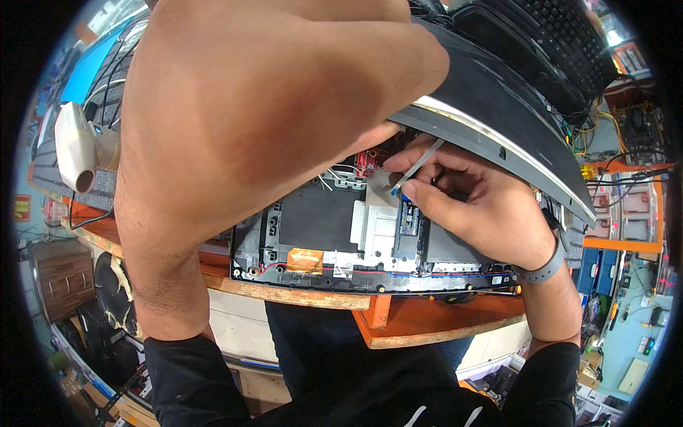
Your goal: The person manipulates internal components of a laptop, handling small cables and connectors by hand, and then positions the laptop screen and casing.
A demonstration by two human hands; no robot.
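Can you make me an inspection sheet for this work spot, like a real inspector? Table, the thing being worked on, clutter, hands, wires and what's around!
Surface: wooden table, front edge worn.
Job's things: opened black case, insides showing; dark panel slanting above its far side.
Clutter: white nozzled tool at left; black keyboard at far right.
Left hand: over the case, fingers mostly hidden.
Right hand: thumb beside a grey flat strip; whether pinched, I can't tell.
Cables: thin red wire inside the case; black cord at left.
Surroundings: blue bins at right; brown cabinet at left.
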